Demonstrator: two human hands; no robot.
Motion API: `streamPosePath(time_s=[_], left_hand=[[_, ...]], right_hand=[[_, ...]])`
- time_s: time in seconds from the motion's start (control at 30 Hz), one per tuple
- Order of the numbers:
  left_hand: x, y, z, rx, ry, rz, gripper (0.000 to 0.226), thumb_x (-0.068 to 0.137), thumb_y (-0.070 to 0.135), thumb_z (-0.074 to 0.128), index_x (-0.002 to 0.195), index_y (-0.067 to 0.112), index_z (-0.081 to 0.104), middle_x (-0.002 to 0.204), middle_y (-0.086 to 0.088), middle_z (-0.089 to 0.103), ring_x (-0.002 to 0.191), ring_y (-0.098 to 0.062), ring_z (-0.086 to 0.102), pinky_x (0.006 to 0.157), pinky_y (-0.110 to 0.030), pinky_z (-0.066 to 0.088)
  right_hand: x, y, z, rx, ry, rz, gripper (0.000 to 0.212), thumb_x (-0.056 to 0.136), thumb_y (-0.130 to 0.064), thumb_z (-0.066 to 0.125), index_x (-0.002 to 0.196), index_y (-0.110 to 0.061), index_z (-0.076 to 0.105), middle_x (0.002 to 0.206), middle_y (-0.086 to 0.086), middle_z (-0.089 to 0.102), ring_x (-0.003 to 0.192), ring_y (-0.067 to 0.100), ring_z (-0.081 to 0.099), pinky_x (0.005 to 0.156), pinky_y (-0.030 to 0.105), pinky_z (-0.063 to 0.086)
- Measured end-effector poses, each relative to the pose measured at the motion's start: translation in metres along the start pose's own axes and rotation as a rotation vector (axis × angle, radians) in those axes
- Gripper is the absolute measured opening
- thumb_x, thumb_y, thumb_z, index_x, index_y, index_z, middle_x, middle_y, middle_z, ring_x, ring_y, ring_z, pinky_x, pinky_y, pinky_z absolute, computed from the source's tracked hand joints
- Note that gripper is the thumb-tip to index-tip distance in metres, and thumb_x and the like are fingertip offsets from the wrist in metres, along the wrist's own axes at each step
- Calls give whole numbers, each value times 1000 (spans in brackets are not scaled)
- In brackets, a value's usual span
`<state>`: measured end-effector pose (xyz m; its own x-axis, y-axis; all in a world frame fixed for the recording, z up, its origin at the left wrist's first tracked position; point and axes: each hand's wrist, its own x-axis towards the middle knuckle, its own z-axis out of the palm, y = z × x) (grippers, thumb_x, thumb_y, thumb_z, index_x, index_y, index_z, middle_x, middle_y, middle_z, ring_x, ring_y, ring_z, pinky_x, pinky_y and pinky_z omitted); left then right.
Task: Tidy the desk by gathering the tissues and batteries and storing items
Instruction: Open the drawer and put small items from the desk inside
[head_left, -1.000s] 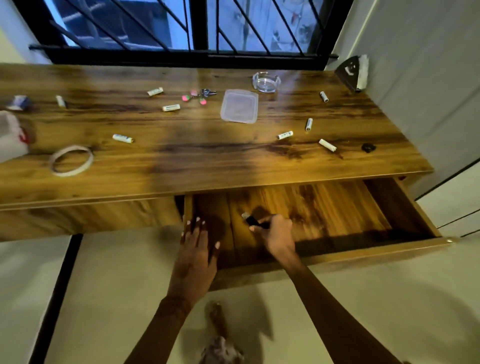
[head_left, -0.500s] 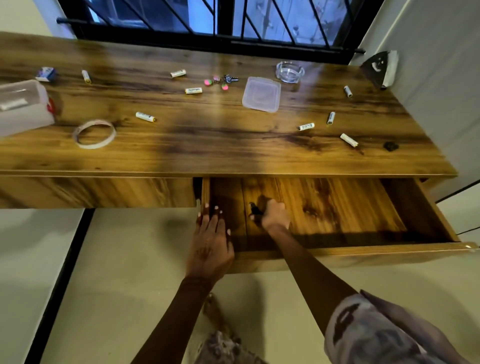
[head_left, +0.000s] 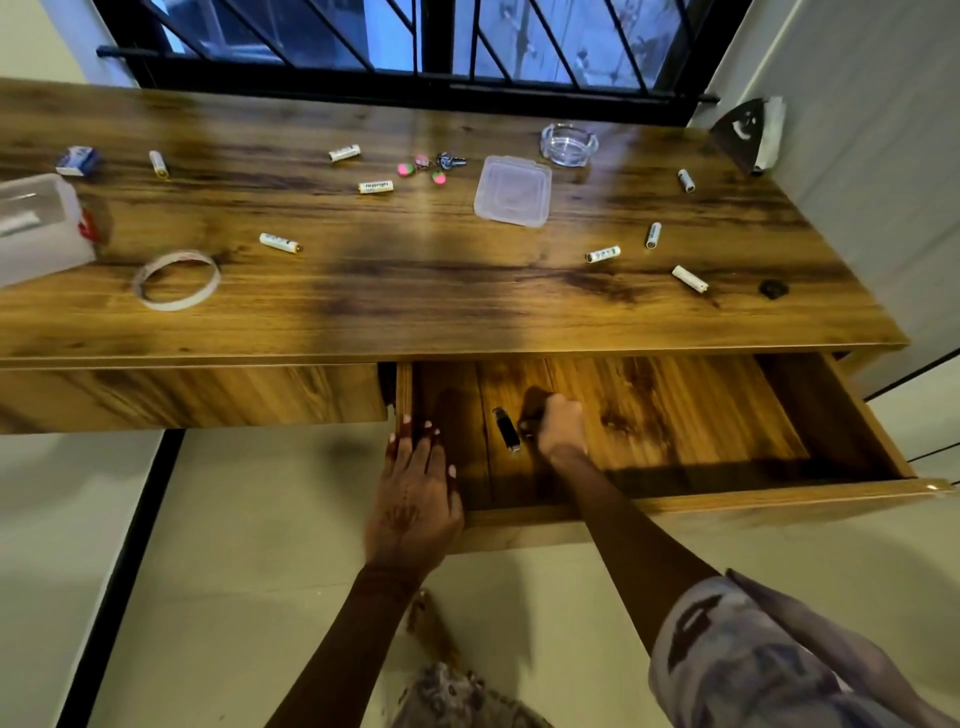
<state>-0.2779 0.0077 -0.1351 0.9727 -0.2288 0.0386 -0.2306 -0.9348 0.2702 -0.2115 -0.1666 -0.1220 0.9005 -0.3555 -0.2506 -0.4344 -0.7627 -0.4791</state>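
Reaches into the pulled-out drawer (head_left: 675, 503) with the right hand (head_left: 560, 423), knuckles up, fingers curled tight. Shows a small black stick-shaped item (head_left: 506, 429) flat on the drawer floor, just left of those curled fingertips. Cannot tell whether pinched at its near end or merely beside the hand.

Rests the left hand (head_left: 415, 483) on the drawer's front left corner, fingers straight and slightly spread, gripping nothing, tips against the left side wall.

Finds eight batteries (head_left: 602, 254) loose on the desk (head_left: 467, 322), all well beyond the fingertips. Counts four ahead and to the right of the right knuckles, and four ahead and to the left of the left fingertips.

Places a clear plastic lid (head_left: 513, 191) ahead of the right hand's fingers, well apart from them, with a glass ashtray (head_left: 569, 144) just beyond it. Sets a bunch of keys (head_left: 439, 165) with pink-and-green charms far ahead of the left fingertips, just left of the lid. Puts a ring of tape (head_left: 176, 280) ahead and well left of the left fingers, near the desk's front edge. Spots a translucent box (head_left: 36, 228) farther left, and a small blue-and-white box (head_left: 78, 161) behind that. Notes a small dark object (head_left: 773, 289) ahead and far right of the right fingers.
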Motion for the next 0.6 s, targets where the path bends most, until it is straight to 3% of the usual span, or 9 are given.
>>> streamPosePath(time_s=[0.1, 0.23, 0.3, 0.4, 0.53, 0.6], left_hand=[[0, -2, 1, -6, -42, 33, 59, 88, 40, 30, 123, -1, 53, 127, -19, 58, 130, -37, 42, 107, -45, 28], [-2, -4, -5, -99, -103, 144, 98, 78, 78, 18, 137, 1, 38, 148, -15, 33, 142, -35, 15, 116, -48, 17], [-4, -4, -6, -28, -105, 225, 109, 73, 84, 15, 133, -3, 40, 146, -20, 36, 140, -35, 15, 112, -52, 18], [-4, -2, -6, -7, -130, 230, 119, 67, 89, 15, 136, -5, 35, 148, -21, 31, 140, -33, 9, 113, -51, 16], [-2, -1, -8, -58, -124, 173, 133, 51, 96, 14, 144, 2, 2, 153, -9, -7, 140, -24, -17, 115, -37, -5], [1, -2, -7, -66, -104, 166, 133, 48, 97, 16, 141, 5, -9, 155, -10, -10, 141, -23, -20, 117, -37, -11]], right_hand=[[-2, 7, -3, 74, 15, -59, 25, 87, -10, 57, 110, 0, 60, 110, 19, 64, 105, 30, 60, 90, 40, 50], [-25, 21, -25, 202, -68, -225, 47, 75, -28, 73, 118, -16, 59, 123, 1, 59, 119, 16, 50, 96, 28, 39], [-42, 33, -40, 220, -172, -306, 67, 69, -35, 76, 130, -24, 49, 133, -8, 44, 130, 9, 30, 103, 29, 27], [-63, 57, -48, 132, -272, -346, 103, 55, -45, 82, 141, -31, 27, 151, -15, 14, 140, 6, -4, 114, 44, 11], [-68, 73, -43, 89, -198, -403, 124, 53, -44, 84, 146, -26, 4, 146, -22, -15, 137, 4, -23, 117, 42, 5], [-65, 72, -41, 81, -165, -427, 134, 51, -42, 86, 145, -23, -7, 146, -19, -23, 137, 5, -28, 117, 38, 1]])
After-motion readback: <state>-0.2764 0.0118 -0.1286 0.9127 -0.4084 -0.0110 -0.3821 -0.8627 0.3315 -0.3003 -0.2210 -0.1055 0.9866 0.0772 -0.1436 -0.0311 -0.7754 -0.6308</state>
